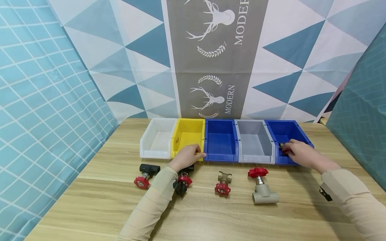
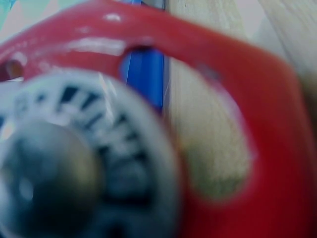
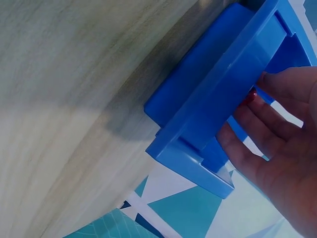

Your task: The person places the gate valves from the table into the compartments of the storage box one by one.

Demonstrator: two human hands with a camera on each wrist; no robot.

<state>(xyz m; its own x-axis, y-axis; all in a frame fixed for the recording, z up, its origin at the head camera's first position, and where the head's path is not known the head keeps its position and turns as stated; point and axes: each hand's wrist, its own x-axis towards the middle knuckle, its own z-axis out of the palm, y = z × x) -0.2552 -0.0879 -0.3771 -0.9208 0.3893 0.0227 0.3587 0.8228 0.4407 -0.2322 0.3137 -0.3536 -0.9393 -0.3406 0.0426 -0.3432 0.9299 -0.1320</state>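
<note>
My right hand (image 1: 300,153) reaches over the front of the right-hand blue bin (image 1: 289,160). Its fingers pinch a small red-and-dark fitting (image 1: 281,146), mostly hidden; a red bit of the fitting (image 3: 249,96) shows between the fingertips in the right wrist view. My left hand (image 1: 187,156) lies at the front lip of the yellow bin (image 1: 189,124), fingers loosely bent, thumb pointing at the middle blue bin (image 1: 221,157). Nothing shows in its grasp. Beneath the left forearm is a black valve with a red handwheel (image 1: 185,181); a red handwheel (image 2: 277,148) fills the left wrist view, blurred.
In the same row stand a white bin (image 1: 155,154) and a grey bin (image 1: 256,159). Before them lie a black valve (image 1: 149,169), a brass valve (image 1: 224,177) and a grey valve (image 1: 264,194), all with red handwheels. Patterned cloth hangs behind the wooden table (image 1: 211,221).
</note>
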